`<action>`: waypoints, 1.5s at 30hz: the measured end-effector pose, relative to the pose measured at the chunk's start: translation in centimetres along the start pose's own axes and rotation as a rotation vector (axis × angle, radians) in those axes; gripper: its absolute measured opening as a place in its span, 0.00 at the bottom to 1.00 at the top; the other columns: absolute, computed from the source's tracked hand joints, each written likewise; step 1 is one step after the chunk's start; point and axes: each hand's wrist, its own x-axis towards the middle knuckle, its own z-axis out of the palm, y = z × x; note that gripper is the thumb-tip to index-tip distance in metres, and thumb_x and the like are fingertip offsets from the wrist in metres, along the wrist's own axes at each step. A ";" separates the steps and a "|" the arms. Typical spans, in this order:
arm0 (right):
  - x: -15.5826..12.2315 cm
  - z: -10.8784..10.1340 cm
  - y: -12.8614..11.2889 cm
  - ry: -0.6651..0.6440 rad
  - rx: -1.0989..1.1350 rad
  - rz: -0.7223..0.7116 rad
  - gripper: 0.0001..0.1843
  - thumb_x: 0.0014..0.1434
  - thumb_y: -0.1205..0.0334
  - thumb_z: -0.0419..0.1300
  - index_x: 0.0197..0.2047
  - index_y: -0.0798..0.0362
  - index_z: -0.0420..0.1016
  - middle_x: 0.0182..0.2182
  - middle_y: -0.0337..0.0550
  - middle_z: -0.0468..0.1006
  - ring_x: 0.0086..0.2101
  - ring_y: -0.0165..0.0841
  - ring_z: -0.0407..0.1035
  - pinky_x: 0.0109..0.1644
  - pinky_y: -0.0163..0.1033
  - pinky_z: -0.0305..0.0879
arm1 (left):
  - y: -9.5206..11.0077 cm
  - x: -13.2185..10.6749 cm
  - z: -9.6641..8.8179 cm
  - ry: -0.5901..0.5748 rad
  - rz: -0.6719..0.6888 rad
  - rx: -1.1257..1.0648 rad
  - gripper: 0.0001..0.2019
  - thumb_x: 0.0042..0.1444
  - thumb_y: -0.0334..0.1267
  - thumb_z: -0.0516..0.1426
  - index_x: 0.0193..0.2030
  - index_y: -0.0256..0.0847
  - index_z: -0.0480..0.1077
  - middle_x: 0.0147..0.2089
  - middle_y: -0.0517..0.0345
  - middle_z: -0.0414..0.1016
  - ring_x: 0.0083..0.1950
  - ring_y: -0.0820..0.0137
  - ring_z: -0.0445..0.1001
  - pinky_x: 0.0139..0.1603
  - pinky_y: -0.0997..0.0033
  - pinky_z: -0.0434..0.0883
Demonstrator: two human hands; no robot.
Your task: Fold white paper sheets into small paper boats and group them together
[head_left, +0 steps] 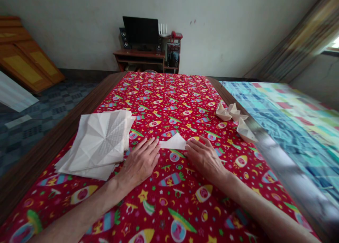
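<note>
A small folded white paper (173, 142) lies on the red rocket-print cloth (164, 101) between my two hands. My left hand (141, 161) rests flat on the cloth, its fingers stretched out, with the fingertips touching the paper's left edge. From the other side my right hand (203, 157) lies flat too, fingers extended and touching the paper's right corner. Neither hand grips anything.
A stack of creased white sheets (99, 142) lies left of my left hand. Three folded paper boats (234, 117) sit at the cloth's right edge. A bed with a patchwork cover (291, 119) adjoins on the right. A desk with a monitor (141, 33) stands by the far wall.
</note>
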 end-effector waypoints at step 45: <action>4.5 -0.1 -1.4 0.119 0.004 0.280 0.14 0.63 0.60 0.50 0.49 0.50 0.71 0.29 0.42 0.79 0.26 0.31 0.69 0.25 0.34 0.49 | 3.0 6.9 0.0 0.144 -0.384 -0.600 0.15 0.51 0.28 0.54 0.47 0.36 0.71 0.37 0.52 0.78 0.37 0.65 0.76 0.38 0.69 0.71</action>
